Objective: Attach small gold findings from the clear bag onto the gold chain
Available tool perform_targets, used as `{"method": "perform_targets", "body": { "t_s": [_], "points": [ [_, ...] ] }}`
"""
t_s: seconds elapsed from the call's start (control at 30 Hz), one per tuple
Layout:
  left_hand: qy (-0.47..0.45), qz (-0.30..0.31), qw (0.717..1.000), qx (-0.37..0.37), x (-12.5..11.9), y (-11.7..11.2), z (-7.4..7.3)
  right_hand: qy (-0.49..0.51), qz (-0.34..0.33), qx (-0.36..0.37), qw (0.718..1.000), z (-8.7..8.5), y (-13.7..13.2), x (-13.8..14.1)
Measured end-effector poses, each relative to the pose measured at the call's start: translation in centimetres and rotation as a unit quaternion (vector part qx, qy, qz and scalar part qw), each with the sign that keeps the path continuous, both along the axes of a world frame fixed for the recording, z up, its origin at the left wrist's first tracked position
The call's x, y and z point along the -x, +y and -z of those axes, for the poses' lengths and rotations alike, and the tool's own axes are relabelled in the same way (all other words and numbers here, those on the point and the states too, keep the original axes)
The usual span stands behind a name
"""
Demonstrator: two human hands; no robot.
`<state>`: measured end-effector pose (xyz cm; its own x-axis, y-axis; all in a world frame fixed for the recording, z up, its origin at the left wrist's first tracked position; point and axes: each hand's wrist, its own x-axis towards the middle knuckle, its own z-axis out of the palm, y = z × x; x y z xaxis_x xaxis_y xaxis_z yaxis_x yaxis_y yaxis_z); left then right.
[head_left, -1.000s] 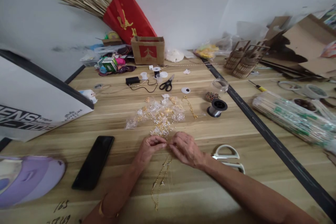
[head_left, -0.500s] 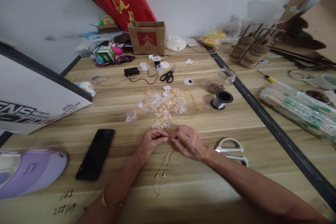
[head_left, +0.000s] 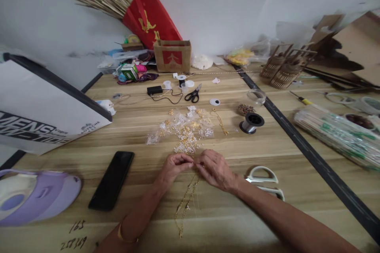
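My left hand (head_left: 175, 168) and my right hand (head_left: 216, 170) meet fingertip to fingertip, each closed in a pinch. Between them they grip the top end of a gold beaded necklace (head_left: 184, 201), whose two strands run down toward me over the wood. A thin clear line seems to trail beside it. Exactly what sits between the fingertips is too small to make out. Just beyond my fingers lies a heap of gold and clear beads (head_left: 186, 141), spilling from small plastic bags (head_left: 154, 138). White-handled scissors (head_left: 263, 178) rest by my right forearm, their blades partly hidden.
Left of my hands lie a black phone (head_left: 112, 180) and a purple visor (head_left: 56, 193). A wire spool (head_left: 251, 123), a jar of beads (head_left: 246, 107) and a short gold chain (head_left: 220, 121) are ahead to the right. Black scissors (head_left: 193, 94) lie farther back.
The whole scene sits slightly lower and to the right in the picture, as the head view has shifted. Both hands keep their pinch, and the necklace still trails below them.
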<state>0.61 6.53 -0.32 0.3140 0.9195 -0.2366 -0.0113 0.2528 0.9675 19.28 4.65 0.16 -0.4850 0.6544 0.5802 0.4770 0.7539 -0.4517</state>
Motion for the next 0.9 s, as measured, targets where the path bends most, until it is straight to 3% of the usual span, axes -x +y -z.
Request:
{"method": "perform_targets", "body": {
  "t_s": [0.63, 0.9],
  "points": [
    [-0.038, -0.011, 0.999, 0.02, -0.27, -0.2, -0.87, -0.011, 0.0, 0.001, 1.0, 0.08, -0.18, 0.27],
    [-0.045, -0.004, 0.999, 0.005, -0.3, -0.04, -0.4, 0.001, -0.025, -0.001, 1.0, -0.03, -0.11, 0.31]
  ]
}}
